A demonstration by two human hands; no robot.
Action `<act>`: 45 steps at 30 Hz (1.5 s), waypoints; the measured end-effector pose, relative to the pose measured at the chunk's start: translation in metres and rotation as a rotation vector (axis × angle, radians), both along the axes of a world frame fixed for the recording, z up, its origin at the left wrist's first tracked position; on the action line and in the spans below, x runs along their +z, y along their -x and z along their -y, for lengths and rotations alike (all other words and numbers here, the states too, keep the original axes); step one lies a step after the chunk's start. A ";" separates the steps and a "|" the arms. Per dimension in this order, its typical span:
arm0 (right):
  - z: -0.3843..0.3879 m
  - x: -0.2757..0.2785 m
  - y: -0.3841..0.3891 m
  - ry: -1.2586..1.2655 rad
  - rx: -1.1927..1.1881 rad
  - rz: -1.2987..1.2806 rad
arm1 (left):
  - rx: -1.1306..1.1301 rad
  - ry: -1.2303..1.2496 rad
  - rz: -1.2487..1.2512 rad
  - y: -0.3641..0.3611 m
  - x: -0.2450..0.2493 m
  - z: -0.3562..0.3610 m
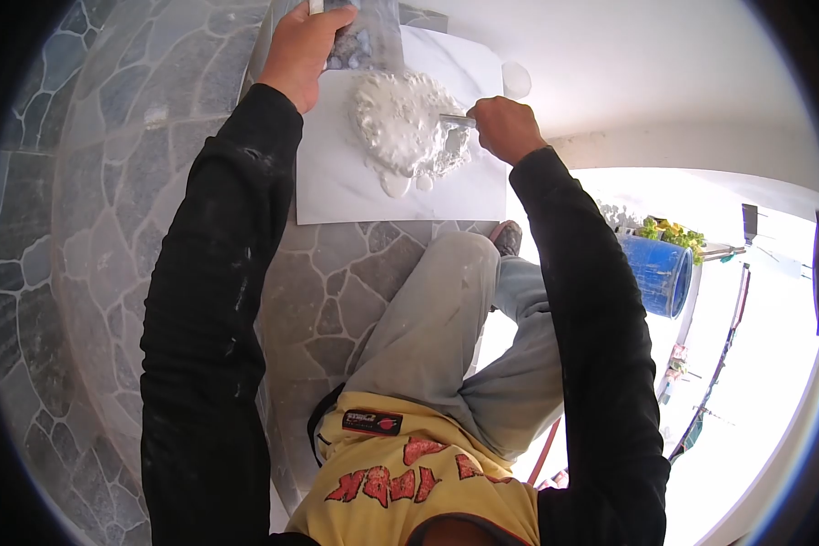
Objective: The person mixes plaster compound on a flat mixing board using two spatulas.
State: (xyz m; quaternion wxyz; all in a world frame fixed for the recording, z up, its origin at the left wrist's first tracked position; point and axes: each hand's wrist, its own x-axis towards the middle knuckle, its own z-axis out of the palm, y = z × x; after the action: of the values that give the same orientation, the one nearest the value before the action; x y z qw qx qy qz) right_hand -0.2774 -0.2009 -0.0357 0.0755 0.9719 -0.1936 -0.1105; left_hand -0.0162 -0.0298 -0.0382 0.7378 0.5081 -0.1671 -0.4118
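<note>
A white marbled board lies on the stone-patterned floor, with a mound of wet white paste spread over its middle. My right hand is closed around the handle of a metal tool, whose far end reaches into the paste's right side. At the top, my left hand grips the pale edge of a greyish translucent container at the board's upper left. Bluish-grey lumps show inside or through that container. What exactly the container is cannot be made out.
Irregular grey stone paving surrounds the board. A white wall rises at the upper right. Beyond my right arm stand a blue barrel and plants with yellow-green leaves. My shoe is near the board's lower right corner.
</note>
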 end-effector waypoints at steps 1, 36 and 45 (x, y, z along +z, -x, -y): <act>-0.001 0.007 -0.002 0.010 -0.022 0.024 | 0.002 -0.002 -0.001 0.002 0.003 -0.001; -0.013 0.014 -0.017 -0.050 -0.039 -0.073 | 0.058 0.005 0.077 0.005 0.005 0.000; -0.038 -0.005 -0.019 -0.167 0.057 -0.073 | 0.038 -0.090 0.045 0.003 0.003 -0.002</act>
State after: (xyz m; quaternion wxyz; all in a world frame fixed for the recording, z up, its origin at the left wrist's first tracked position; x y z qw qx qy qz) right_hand -0.2581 -0.1632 -0.0407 0.0043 0.9753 -0.1532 -0.1592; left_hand -0.0193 -0.0283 -0.0348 0.7179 0.5530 -0.1553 -0.3934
